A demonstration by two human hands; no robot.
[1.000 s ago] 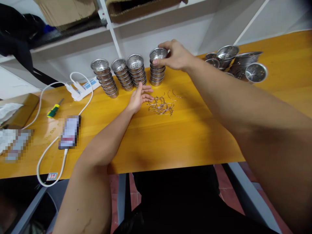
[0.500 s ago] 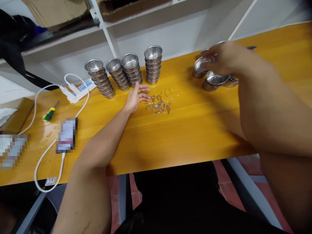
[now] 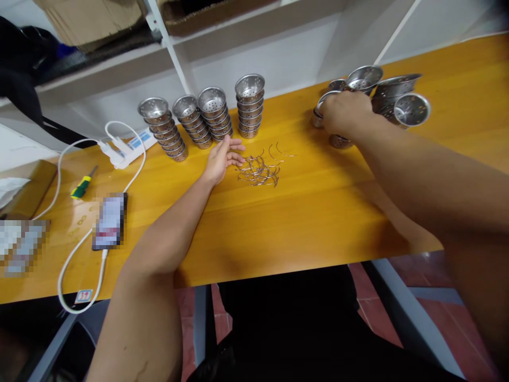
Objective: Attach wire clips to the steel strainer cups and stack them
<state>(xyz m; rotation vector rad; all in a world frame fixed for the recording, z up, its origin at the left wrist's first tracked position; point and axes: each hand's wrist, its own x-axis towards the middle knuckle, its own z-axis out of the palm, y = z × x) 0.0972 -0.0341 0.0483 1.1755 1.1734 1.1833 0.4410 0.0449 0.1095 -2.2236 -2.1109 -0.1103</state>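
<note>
My left hand (image 3: 223, 156) lies on the yellow table (image 3: 302, 212) with its fingers stretched out, holding nothing, just left of a small heap of bent wire pieces (image 3: 259, 168). My right hand (image 3: 344, 114) reaches across to the loose perforated steel cups (image 3: 400, 98) at the back right and is closed over one small steel cup (image 3: 323, 106) at the heap's left edge. Several neat stacks of the same cups (image 3: 249, 106) stand in a row behind my left hand.
A white power strip (image 3: 125, 146) with its looping cable, a yellow-handled screwdriver (image 3: 82, 184) and a phone (image 3: 109, 220) lie at the left. A cardboard box (image 3: 24, 185) sits at the far left. White shelving rises behind the table.
My right hand left the top of the rightmost cup stack, swung right to the loose cups and closed on one there. My left hand has stayed put.
</note>
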